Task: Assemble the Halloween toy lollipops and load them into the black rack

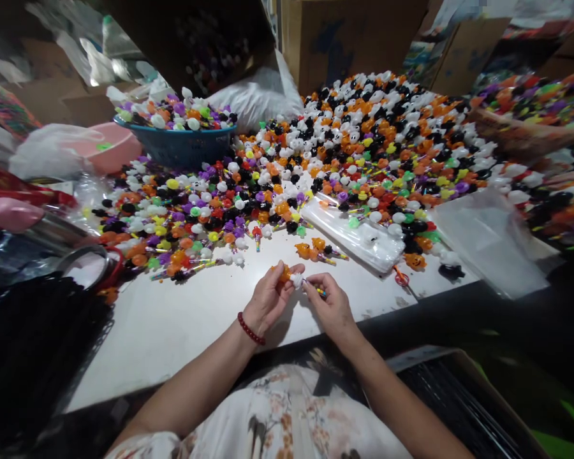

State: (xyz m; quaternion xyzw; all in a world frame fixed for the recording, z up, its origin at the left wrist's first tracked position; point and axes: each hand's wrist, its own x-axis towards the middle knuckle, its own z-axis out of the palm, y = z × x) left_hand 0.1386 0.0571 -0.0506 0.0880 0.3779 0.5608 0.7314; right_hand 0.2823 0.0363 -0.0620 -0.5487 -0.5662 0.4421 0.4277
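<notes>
My left hand point(271, 294), with a dark red bead bracelet at the wrist, is closed around an orange plastic figure point(284, 274). A white plastic piece point(296, 280) lies between my two hands, next to the orange figure. My right hand point(332, 306) pinches a short multicoloured stick point(320, 292), whose near end points right and down. Whether the stick and the white piece are joined is hidden by my fingers. Just beyond my hands, a few orange pumpkin-topped sticks point(318, 250) rest on the white table point(172, 338).
A large heap of small coloured figures point(363, 127) covers the table's far side. At the back left stands a blue basket point(182, 143) full of them. Clear plastic bags point(356, 233) lie right of centre. A metal cup point(88, 268) and a pink-lidded bottle point(52, 226) stand left.
</notes>
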